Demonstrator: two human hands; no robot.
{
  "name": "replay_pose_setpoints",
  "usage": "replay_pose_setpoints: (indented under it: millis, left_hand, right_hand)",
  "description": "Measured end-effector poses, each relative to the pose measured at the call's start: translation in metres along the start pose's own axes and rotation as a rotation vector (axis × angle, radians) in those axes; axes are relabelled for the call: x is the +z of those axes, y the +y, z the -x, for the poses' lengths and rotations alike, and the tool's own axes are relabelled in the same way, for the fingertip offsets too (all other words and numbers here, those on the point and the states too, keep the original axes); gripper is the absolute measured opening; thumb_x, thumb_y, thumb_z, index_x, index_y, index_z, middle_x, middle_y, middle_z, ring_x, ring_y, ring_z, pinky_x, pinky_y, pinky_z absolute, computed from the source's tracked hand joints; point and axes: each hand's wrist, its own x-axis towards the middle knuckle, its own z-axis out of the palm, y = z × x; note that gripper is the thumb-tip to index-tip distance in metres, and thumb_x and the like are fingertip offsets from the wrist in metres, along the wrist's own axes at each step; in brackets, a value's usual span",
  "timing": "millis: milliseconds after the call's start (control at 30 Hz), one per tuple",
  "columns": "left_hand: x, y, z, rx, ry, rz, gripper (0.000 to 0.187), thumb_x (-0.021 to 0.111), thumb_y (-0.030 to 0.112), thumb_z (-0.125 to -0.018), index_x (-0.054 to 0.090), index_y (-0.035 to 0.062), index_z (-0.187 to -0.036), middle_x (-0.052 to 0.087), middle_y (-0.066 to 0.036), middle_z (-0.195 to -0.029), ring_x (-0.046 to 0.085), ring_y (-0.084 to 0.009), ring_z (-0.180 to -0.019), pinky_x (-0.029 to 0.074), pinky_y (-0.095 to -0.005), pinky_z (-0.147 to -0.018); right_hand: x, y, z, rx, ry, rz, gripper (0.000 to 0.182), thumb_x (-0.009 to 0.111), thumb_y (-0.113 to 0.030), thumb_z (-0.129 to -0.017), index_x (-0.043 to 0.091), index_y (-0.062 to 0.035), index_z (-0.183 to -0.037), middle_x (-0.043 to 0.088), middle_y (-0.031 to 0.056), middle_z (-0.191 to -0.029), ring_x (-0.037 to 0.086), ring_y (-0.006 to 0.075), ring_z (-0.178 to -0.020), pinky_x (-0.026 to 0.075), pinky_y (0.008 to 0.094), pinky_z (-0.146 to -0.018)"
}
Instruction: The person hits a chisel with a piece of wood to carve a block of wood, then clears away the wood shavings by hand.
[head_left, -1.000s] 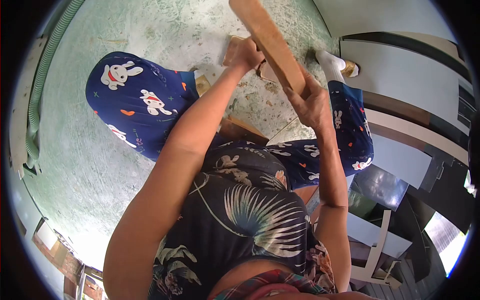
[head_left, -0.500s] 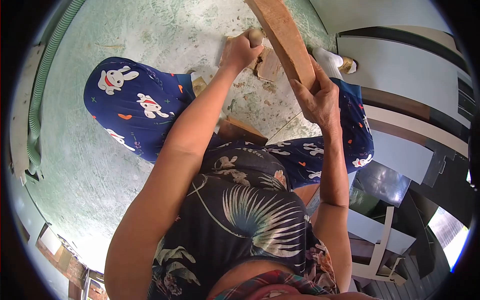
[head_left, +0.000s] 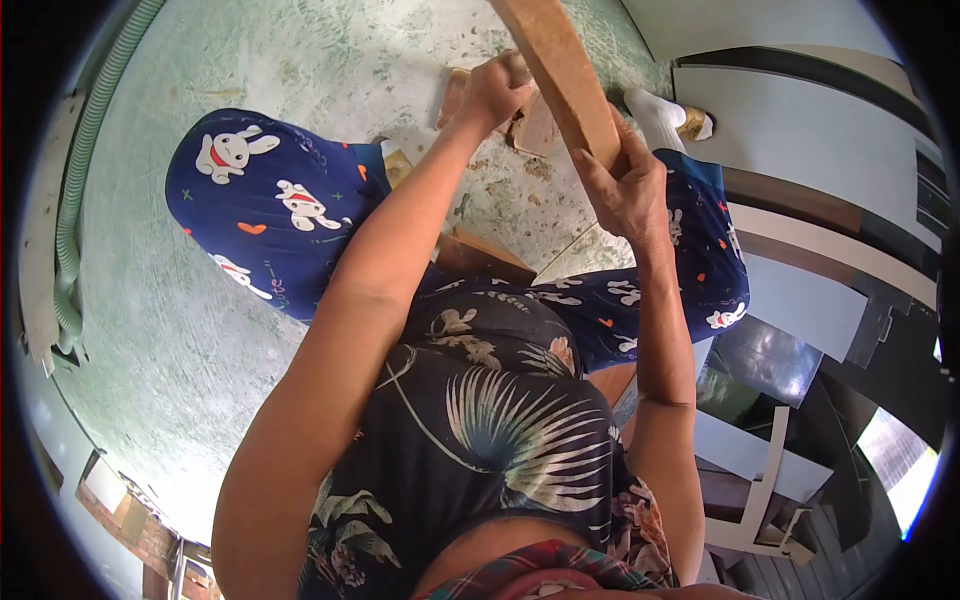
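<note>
Over a scuffed pale-green concrete floor (head_left: 250,60), the right hand (head_left: 625,190) is gripping a long brown wooden plank (head_left: 560,70) while the left hand (head_left: 495,90), fingers closed, is pressing small wooden blocks (head_left: 535,125) just beside the plank, which may be slipping onto those fingers if the grip loosens.

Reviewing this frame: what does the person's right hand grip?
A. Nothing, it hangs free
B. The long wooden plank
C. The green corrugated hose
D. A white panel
B: the right hand is closed around the lower end of the long wooden plank, which slants up toward the top of the view, while the left hand rests on the small wood pieces on the floor.
</note>
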Motion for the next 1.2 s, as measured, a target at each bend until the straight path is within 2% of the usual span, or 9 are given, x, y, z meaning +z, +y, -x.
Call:
replay_pose_setpoints:
  millis: [133,267,367,400,533,767,833,1000,1200]
  left_hand:
    - [-0.001,-0.001,-0.001,0.026,-0.005,0.106,0.032,0.07,0.021,-0.073,0.063,0.0045,-0.099,0.068,-0.017,-0.084,0.066,-0.0319,-0.081,0.052,-0.0399,-0.071]
    - [-0.009,0.015,0.001,-0.076,-0.07,-0.046,0.034,0.07,0.02,-0.074,0.062,0.0048,-0.104,0.068,-0.016,-0.092,0.066,-0.0308,-0.087,0.052,-0.0389,-0.074]
    - [0.0,0.002,0.002,-0.057,0.04,0.003,0.037,0.071,0.021,-0.075,0.062,0.0052,-0.107,0.068,-0.015,-0.095,0.065,-0.0299,-0.09,0.051,-0.0376,-0.076]
    - [-0.001,0.004,0.004,-0.001,0.062,0.08,0.03,0.07,0.018,-0.075,0.063,0.0003,-0.098,0.069,-0.013,-0.08,0.067,-0.0233,-0.076,0.051,-0.0342,-0.071]
    - [0.003,-0.021,-0.007,-0.043,-0.147,0.017,0.031,0.069,0.017,-0.076,0.061,0.0004,-0.102,0.069,-0.012,-0.084,0.067,-0.019,-0.075,0.05,-0.0331,-0.069]
    - [0.016,-0.03,-0.017,0.024,0.036,-0.012,0.04,0.069,0.028,-0.077,0.062,0.0081,-0.11,0.07,-0.013,-0.086,0.068,-0.0258,-0.079,0.052,-0.0379,-0.07]
    - [0.009,-0.032,-0.004,-0.108,-0.045,0.028,0.042,0.069,0.03,-0.076,0.062,0.0089,-0.112,0.07,-0.013,-0.088,0.068,-0.0261,-0.08,0.052,-0.0386,-0.07]
    - [0.002,-0.038,-0.008,-0.075,-0.021,0.063,0.019,0.072,0.018,-0.074,0.066,0.0001,-0.076,0.067,-0.006,-0.07,0.063,-0.0129,-0.066,0.05,-0.031,-0.062]
    - [0.0,-0.052,-0.012,-0.083,-0.023,0.218,0.019,0.072,0.017,-0.075,0.067,0.0014,-0.084,0.066,-0.004,-0.071,0.059,-0.0102,-0.059,0.048,-0.0279,-0.057]
  right_hand:
    - [-0.001,0.003,0.005,-0.168,0.121,-0.143,0.058,0.07,-0.017,-0.079,0.051,-0.0055,-0.133,0.068,0.0198,-0.102,0.066,0.0209,-0.095,0.051,0.0336,-0.084]
    - [0.015,0.043,-0.003,0.097,-0.072,0.039,0.058,0.068,-0.022,-0.081,0.05,-0.0037,-0.133,0.067,0.0219,-0.1,0.066,0.0266,-0.096,0.049,0.0362,-0.087]
    - [0.015,0.04,0.001,-0.025,-0.003,0.038,0.058,0.069,-0.02,-0.081,0.05,-0.0035,-0.133,0.068,0.021,-0.099,0.066,0.0231,-0.093,0.05,0.0344,-0.083]
    - [0.013,0.036,0.004,0.071,-0.021,-0.102,0.057,0.069,-0.017,-0.081,0.05,-0.0023,-0.132,0.068,0.0182,-0.098,0.065,0.0179,-0.091,0.051,0.0318,-0.081]
    - [-0.003,0.006,0.008,-0.067,0.082,-0.066,0.058,0.069,-0.015,-0.08,0.049,-0.001,-0.133,0.068,0.0154,-0.1,0.064,0.0143,-0.091,0.051,0.0296,-0.08]
    - [0.019,0.044,0.005,-0.025,-0.056,0.181,0.062,0.071,-0.023,-0.08,0.048,-0.0068,-0.135,0.065,0.0249,-0.104,0.066,0.0301,-0.096,0.049,0.0374,-0.087]
    - [0.02,0.038,0.01,-0.004,-0.012,-0.003,0.061,0.071,-0.021,-0.08,0.049,-0.0048,-0.134,0.066,0.0218,-0.105,0.066,0.0233,-0.095,0.05,0.0338,-0.086]
    - [-0.009,0.005,0.007,-0.067,0.115,-0.093,0.059,0.071,-0.016,-0.08,0.049,-0.0022,-0.133,0.067,0.0158,-0.105,0.064,0.0154,-0.093,0.051,0.0296,-0.082]
    - [-0.011,0.001,0.017,-0.095,0.127,-0.095,0.058,0.07,-0.014,-0.079,0.049,-0.001,-0.132,0.068,0.0166,-0.105,0.064,0.0158,-0.093,0.051,0.0298,-0.082]
